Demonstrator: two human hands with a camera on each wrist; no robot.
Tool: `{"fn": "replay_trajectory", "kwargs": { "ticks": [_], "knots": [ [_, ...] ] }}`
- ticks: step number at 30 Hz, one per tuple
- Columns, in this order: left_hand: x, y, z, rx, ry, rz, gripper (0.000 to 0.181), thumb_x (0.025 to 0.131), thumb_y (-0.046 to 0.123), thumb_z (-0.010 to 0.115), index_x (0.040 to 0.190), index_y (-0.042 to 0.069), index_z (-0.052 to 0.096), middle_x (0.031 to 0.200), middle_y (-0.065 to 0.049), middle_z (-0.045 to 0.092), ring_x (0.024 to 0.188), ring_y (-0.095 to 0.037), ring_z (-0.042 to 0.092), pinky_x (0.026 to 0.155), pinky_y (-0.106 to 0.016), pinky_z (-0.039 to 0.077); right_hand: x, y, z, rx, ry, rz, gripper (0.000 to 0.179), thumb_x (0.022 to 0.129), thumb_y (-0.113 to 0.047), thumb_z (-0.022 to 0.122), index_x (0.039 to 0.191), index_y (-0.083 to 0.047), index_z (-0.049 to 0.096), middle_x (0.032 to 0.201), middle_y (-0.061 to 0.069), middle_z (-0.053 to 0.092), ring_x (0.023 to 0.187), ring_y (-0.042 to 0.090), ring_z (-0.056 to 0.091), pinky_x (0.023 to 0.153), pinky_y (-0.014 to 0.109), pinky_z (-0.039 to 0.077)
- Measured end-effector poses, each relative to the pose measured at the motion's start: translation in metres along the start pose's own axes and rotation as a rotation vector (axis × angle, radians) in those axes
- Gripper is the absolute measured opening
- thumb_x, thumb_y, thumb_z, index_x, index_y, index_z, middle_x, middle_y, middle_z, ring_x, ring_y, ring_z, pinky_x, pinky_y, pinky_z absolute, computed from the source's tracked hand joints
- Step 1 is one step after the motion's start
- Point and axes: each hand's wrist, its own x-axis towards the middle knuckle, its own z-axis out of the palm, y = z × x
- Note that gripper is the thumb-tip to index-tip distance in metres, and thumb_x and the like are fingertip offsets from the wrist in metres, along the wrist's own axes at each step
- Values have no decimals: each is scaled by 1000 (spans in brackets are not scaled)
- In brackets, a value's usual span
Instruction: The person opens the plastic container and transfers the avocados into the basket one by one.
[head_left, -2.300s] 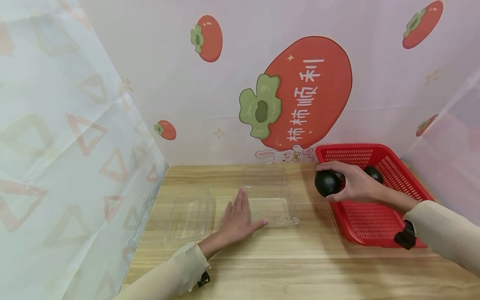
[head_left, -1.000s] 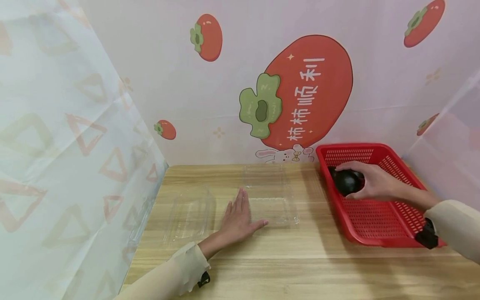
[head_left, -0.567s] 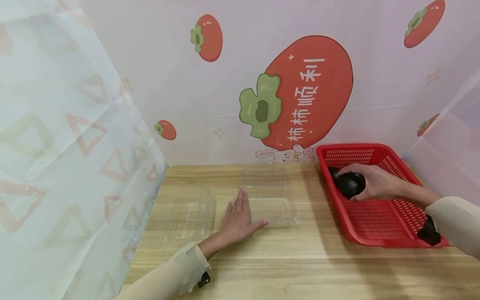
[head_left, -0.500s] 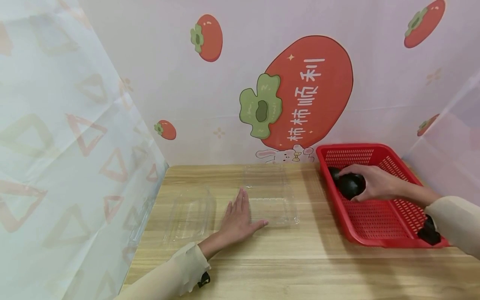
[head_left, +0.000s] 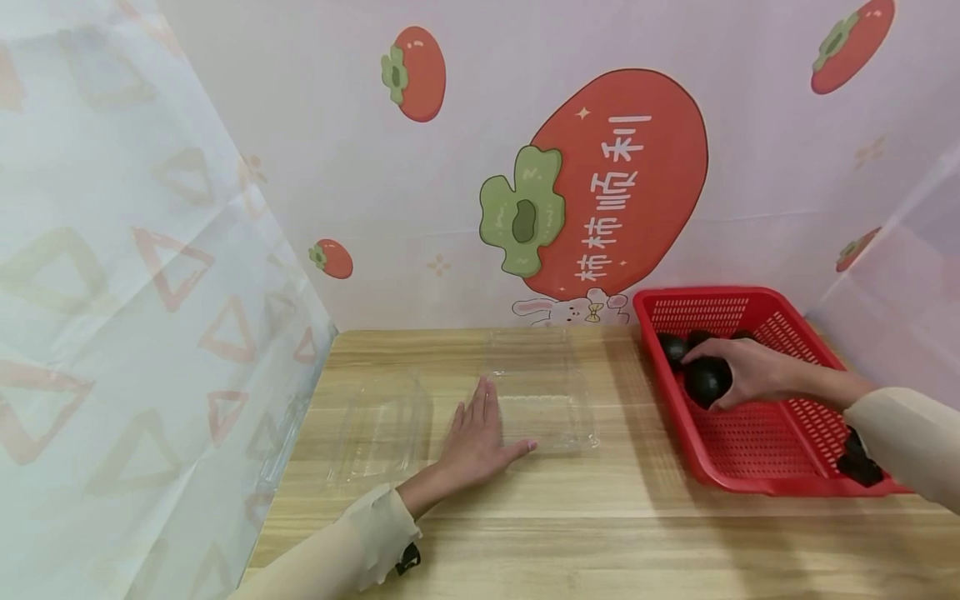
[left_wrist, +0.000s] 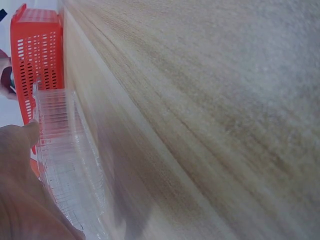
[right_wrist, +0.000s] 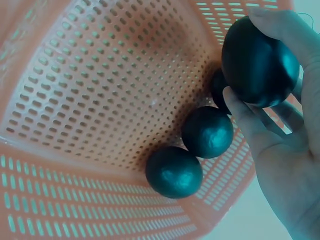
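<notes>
My right hand point(head_left: 753, 367) pinches a dark, egg-shaped avocado point(head_left: 707, 383) over the red basket point(head_left: 690, 450). In the right wrist view, the thumb and fingertips sit around this held avocado point(right_wrist: 257, 62). More dark avocados, such as one avocado point(right_wrist: 174, 172) and its neighbour point(right_wrist: 207, 131), lie along the basket's far side. My left hand point(head_left: 476, 442) rests with straight fingers at the left side of an open clear plastic clamshell box point(head_left: 547, 421). The left wrist view shows the box's wall point(left_wrist: 65, 150) beside the thumb; other fingers are hidden there.
A second clear plastic box point(head_left: 378, 437) stands left of my left hand. Both boxes are on a wooden table point(head_left: 555, 542). A persimmon-print backdrop point(head_left: 442, 192) rises behind the table, with a pale sheet point(head_left: 150, 275) along the left side.
The right hand with the avocado has moved rightward from the basket's left rim to over its inside, then slightly nearer. Further avocados now show behind it. The left hand stays put.
</notes>
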Motion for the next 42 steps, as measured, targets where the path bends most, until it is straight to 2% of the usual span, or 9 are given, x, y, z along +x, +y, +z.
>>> {"fn": "replay_trajectory", "kwargs": {
  "ticks": [6, 12, 21, 26, 34, 37, 40, 42],
  "knots": [
    [0, 0, -1, 14, 3, 8, 118, 96, 69, 64, 166, -8, 8, 176, -25, 3, 163, -39, 9, 129, -60, 13, 1, 6, 4, 13, -76, 19, 71, 64, -30, 102, 125, -8, 73, 124, 8, 70, 105, 26, 63, 79, 31, 59],
    [0, 0, 0, 18, 3, 6, 118, 96, 70, 63, 167, -7, 8, 176, -24, 3, 163, -38, 8, 129, -60, 13, 3, 8, 6, 1, -147, 53, 73, 66, -33, 101, 127, -4, 71, 124, 13, 69, 106, 28, 63, 80, 41, 61],
    [1, 0, 0, 14, 2, 6, 118, 96, 68, 64, 166, -8, 8, 176, -24, 2, 163, -39, 8, 129, -60, 13, 7, 9, 12, 1, -207, 80, 76, 66, -34, 102, 127, -1, 69, 120, 11, 71, 102, 26, 65, 84, 51, 61],
    [0, 0, 0, 9, 4, 3, 118, 96, 68, 65, 167, -7, 7, 176, -24, 2, 163, -38, 8, 129, -60, 13, 7, 9, 16, 20, -235, 94, 77, 67, -32, 101, 128, 1, 68, 122, 14, 70, 105, 29, 64, 88, 58, 60],
    [1, -1, 1, 10, 5, 3, 118, 96, 67, 66, 167, -7, 8, 176, -24, 3, 163, -38, 9, 129, -60, 14, 6, 8, 21, 13, -261, 92, 79, 65, -36, 102, 129, -4, 68, 123, 9, 69, 106, 25, 63, 88, 49, 59],
    [0, -1, 1, 11, 7, 3, 118, 96, 67, 66, 167, -7, 8, 176, -24, 3, 163, -38, 9, 129, -60, 13, 6, 22, 29, 22, -248, 50, 78, 66, -39, 101, 128, -5, 68, 120, 9, 69, 103, 26, 63, 87, 53, 60],
    [0, -1, 0, 14, 6, 6, 117, 96, 67, 65, 167, -7, 8, 176, -24, 3, 163, -38, 9, 129, -60, 14, 4, 56, 48, 16, -185, -28, 78, 65, -50, 100, 126, -12, 69, 117, 4, 70, 100, 17, 63, 83, 44, 61],
    [0, -1, 0, 14, 5, 7, 118, 96, 68, 65, 167, -7, 8, 176, -24, 3, 163, -38, 9, 129, -60, 14, 4, 59, 50, 11, -182, -38, 79, 64, -51, 100, 126, -12, 69, 116, 5, 70, 99, 17, 63, 82, 45, 61]
  ]
}}
